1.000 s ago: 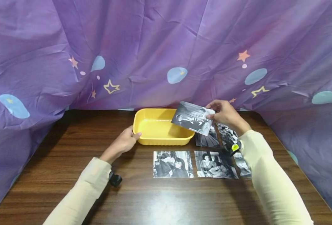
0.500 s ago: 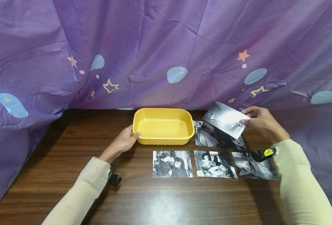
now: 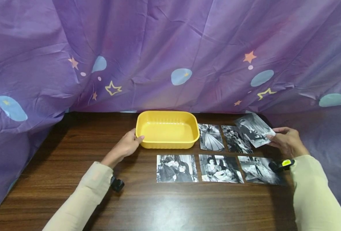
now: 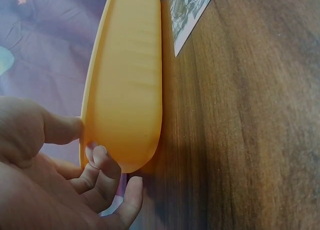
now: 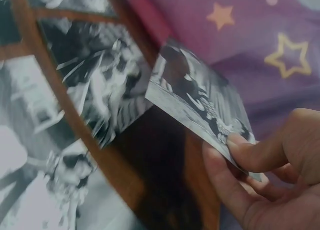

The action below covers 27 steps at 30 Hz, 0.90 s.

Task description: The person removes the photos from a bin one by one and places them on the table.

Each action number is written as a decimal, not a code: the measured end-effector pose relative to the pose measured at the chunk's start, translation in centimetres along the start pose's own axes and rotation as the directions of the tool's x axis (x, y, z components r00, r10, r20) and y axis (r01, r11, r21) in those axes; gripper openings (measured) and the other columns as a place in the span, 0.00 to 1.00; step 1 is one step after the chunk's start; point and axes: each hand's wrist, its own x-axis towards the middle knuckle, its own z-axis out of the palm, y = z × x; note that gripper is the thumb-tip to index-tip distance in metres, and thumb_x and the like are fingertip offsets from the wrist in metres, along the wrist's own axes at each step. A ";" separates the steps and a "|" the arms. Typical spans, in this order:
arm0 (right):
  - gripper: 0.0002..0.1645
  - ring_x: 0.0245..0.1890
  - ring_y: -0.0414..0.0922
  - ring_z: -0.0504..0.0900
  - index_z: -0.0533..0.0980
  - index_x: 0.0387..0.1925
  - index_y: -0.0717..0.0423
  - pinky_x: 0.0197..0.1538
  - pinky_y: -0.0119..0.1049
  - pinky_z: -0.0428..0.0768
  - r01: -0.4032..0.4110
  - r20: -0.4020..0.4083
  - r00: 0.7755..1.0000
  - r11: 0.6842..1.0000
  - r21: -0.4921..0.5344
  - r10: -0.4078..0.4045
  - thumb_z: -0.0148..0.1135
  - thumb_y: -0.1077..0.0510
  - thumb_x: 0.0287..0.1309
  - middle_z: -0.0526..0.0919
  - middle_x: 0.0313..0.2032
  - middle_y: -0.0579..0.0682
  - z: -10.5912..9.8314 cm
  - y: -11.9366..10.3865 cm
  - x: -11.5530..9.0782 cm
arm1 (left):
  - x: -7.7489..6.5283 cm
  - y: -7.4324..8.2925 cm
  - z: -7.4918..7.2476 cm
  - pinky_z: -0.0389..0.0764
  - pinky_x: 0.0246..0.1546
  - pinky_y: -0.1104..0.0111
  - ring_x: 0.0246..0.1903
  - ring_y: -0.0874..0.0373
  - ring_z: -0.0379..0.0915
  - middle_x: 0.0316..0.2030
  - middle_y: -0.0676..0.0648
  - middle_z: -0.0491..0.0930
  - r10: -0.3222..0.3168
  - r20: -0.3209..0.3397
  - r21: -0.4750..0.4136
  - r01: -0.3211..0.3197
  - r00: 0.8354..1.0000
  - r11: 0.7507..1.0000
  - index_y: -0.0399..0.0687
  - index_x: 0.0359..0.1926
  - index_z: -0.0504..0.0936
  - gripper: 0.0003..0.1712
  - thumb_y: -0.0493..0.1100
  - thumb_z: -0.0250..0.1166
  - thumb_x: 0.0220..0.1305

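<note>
My left hand (image 3: 126,146) grips the left end of an oblong yellow plastic tray (image 3: 167,146), thumb over the rim; in the left wrist view the fingers curl under the tray's wall (image 4: 127,79). At the far right, my right hand (image 3: 287,141) pinches a black-and-white photo (image 3: 254,130) by its edge, thumb on top. This photo is tilted and held above the table, as the right wrist view shows. Beside it, a photo (image 3: 236,138) lies flat, partly under its corner in the head view. Another photo (image 3: 211,138) lies against the tray's right side.
A front row of photos lies on the brown wooden table (image 3: 130,205): a left one (image 3: 177,168), a middle one (image 3: 221,169) and a right one (image 3: 258,170), partly covered by the wrist camera. A purple curtain (image 3: 147,64) hangs behind the table's back edge.
My right hand has carried the photo from over the tray's right end to the right, past the back-row photos, and lowered it. The left hand stays on the tray.
</note>
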 end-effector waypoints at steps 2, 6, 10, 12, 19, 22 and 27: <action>0.15 0.25 0.42 0.85 0.66 0.40 0.65 0.32 0.35 0.85 0.001 -0.036 0.999 0.999 0.033 0.000 0.56 0.82 0.58 0.83 0.26 0.50 -0.3 0.4 -0.2 | 0.0 0.0 0.0 0.70 0.49 0.56 0.41 0.49 0.68 0.37 0.41 0.73 -0.001 0.000 -0.001 0.001 1.000 1.000 0.33 0.65 0.68 0.22 0.44 0.51 0.79; 0.19 0.24 0.42 0.84 0.62 0.41 0.68 0.30 0.36 0.85 -0.001 -0.103 0.995 0.999 0.046 0.005 0.55 0.85 0.55 0.81 0.24 0.51 -0.7 0.9 -0.5 | -0.1 0.0 -0.1 0.70 0.48 0.57 0.41 0.50 0.68 0.36 0.42 0.73 -0.001 -0.002 0.002 0.001 1.000 1.000 0.33 0.65 0.68 0.22 0.44 0.51 0.79; 0.22 0.22 0.41 0.84 0.59 0.41 0.68 0.29 0.37 0.85 -0.013 -0.162 0.987 0.999 0.045 0.020 0.54 0.86 0.52 0.80 0.22 0.50 -0.9 1.2 -0.6 | -0.1 0.0 -0.1 0.70 0.46 0.59 0.40 0.50 0.68 0.35 0.43 0.72 -0.003 -0.004 0.012 0.003 1.000 1.000 0.33 0.65 0.68 0.23 0.44 0.51 0.79; 0.21 0.21 0.41 0.84 0.59 0.41 0.68 0.28 0.37 0.85 -0.013 -0.177 0.984 0.999 0.031 0.019 0.54 0.87 0.52 0.80 0.22 0.50 -1.1 1.4 -0.7 | -0.1 0.1 -0.1 0.70 0.45 0.59 0.39 0.50 0.68 0.35 0.43 0.72 -0.009 -0.003 0.015 0.009 1.000 1.000 0.33 0.66 0.68 0.23 0.44 0.51 0.79; 0.11 0.20 0.38 0.82 0.72 0.28 0.66 0.28 0.34 0.84 -0.017 -0.229 0.973 0.980 -0.200 -0.030 0.57 0.82 0.50 0.79 0.21 0.46 -1.5 2.1 -0.9 | -0.1 0.1 -0.1 0.70 0.44 0.59 0.39 0.50 0.68 0.36 0.42 0.72 -0.025 0.010 0.016 0.024 1.000 1.000 0.33 0.69 0.65 0.26 0.45 0.50 0.80; 0.12 0.19 0.36 0.79 0.76 0.21 0.57 0.26 0.32 0.82 -0.091 -0.290 0.956 0.891 -0.445 -0.047 0.64 0.75 0.50 0.78 0.18 0.41 -1.7 2.2 -1.0 | 0.0 0.1 -0.1 0.70 0.45 0.59 0.39 0.50 0.68 0.36 0.42 0.72 -0.025 0.012 0.015 0.025 1.000 1.000 0.33 0.69 0.65 0.26 0.45 0.50 0.80; 0.08 0.33 0.52 0.77 0.80 0.24 0.61 0.32 0.35 0.70 -0.220 -0.356 0.930 0.641 -0.736 -0.090 0.74 0.63 0.49 0.80 0.24 0.53 -2.0 2.3 -1.3 | 0.1 0.0 0.0 0.70 0.44 0.60 0.39 0.50 0.68 0.36 0.42 0.72 -0.021 0.009 0.014 0.021 1.000 1.000 0.33 0.69 0.65 0.25 0.44 0.51 0.80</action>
